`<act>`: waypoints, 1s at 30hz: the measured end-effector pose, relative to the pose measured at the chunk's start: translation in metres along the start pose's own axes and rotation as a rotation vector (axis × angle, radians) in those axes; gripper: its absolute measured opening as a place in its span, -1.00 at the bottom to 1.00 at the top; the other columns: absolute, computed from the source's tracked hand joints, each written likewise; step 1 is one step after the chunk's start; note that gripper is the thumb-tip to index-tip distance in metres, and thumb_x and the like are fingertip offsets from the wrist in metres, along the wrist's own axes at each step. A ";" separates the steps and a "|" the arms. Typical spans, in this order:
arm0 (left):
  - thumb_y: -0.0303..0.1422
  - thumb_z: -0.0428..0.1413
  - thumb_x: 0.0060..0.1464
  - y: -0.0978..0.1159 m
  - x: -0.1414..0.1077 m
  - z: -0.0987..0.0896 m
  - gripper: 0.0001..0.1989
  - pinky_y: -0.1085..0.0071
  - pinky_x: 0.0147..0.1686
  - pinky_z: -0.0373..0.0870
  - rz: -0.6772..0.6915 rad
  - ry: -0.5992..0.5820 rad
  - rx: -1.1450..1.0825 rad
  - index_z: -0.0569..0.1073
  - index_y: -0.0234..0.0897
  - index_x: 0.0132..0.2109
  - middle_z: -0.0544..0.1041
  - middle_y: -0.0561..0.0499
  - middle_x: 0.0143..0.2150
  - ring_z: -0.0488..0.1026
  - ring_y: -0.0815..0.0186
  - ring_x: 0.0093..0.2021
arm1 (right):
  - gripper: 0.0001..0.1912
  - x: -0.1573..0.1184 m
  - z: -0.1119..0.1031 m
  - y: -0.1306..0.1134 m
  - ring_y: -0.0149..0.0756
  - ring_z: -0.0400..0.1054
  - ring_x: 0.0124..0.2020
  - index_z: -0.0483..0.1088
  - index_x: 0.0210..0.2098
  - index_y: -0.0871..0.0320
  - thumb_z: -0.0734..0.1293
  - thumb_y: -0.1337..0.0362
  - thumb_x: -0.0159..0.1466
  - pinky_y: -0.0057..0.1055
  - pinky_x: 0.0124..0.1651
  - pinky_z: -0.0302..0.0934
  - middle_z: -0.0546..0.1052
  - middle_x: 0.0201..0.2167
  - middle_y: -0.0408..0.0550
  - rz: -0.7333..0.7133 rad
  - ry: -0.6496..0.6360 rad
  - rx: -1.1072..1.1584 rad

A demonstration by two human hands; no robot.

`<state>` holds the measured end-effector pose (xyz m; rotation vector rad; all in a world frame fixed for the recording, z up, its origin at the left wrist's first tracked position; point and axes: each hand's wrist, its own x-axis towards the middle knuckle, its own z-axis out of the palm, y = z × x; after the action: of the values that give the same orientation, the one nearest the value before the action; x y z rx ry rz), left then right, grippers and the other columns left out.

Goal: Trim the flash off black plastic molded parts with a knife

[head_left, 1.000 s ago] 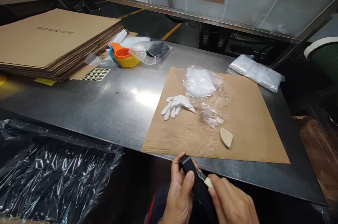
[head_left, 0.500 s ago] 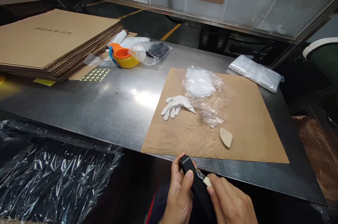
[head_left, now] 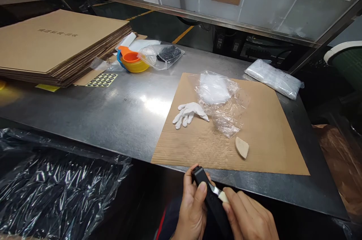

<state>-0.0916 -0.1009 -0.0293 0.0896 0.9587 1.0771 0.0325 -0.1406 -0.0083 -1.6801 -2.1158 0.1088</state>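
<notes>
Below the table's front edge, my left hand point(head_left: 192, 210) grips a long black bar-shaped object point(head_left: 210, 200), thumb laid along its side. My right hand point(head_left: 249, 219) pinches a small pale eraser-like piece point(head_left: 223, 196) and presses it against the black object's side, where a shiny strip shows. A second tan wedge-shaped piece point(head_left: 242, 147) lies on the brown cardboard sheet point(head_left: 271, 134) just beyond my hands. A white glove point(head_left: 189, 113) and a crumpled clear plastic bag point(head_left: 222, 100) rest further back on the same sheet.
The steel table point(head_left: 113, 108) carries a stack of flat cardboard point(head_left: 56, 43) at the far left, a sticker sheet point(head_left: 102, 80), nested orange and yellow bowls point(head_left: 132, 62), a bag with black parts point(head_left: 164, 55) and a sealed white bag point(head_left: 273, 77). Black plastic wrap point(head_left: 56, 187) fills the lower left.
My right hand has shifted very slightly along the black object with the pale piece. Everything on the table stays where it was.
</notes>
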 end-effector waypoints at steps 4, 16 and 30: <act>-0.25 0.25 -0.09 0.001 -0.001 0.001 -0.45 0.38 -0.18 0.27 -0.001 0.000 -0.006 0.23 -0.05 0.04 0.42 0.06 -0.28 0.37 0.32 -0.26 | -0.72 0.000 -0.001 0.000 -0.41 0.35 -0.56 0.37 -0.09 0.29 0.11 0.31 0.36 -0.50 -0.51 0.20 0.42 -0.54 -0.09 -0.027 -0.013 -0.019; -0.24 0.25 -0.09 0.005 -0.004 0.002 -0.42 0.36 -0.14 0.27 -0.028 -0.002 0.012 0.22 -0.05 0.07 0.44 0.04 -0.25 0.38 0.29 -0.22 | -0.74 0.000 -0.003 0.000 -0.40 0.36 -0.53 0.35 -0.08 0.27 0.11 0.33 0.36 -0.50 -0.49 0.21 0.42 -0.52 -0.10 -0.002 -0.052 0.020; -0.29 0.16 0.03 0.004 -0.004 0.002 -0.56 0.40 -0.31 0.31 0.001 -0.143 -0.008 0.19 -0.08 0.04 0.39 0.08 -0.35 0.34 0.37 -0.39 | -0.69 0.002 0.008 0.015 -0.41 0.39 -0.56 0.35 -0.17 0.16 0.01 0.28 0.40 -0.53 -0.52 0.20 0.45 -0.52 -0.12 0.115 -0.058 0.068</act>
<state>-0.0937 -0.1012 -0.0231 0.1583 0.8251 1.0606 0.0427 -0.1327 -0.0197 -1.7775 -2.0319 0.2640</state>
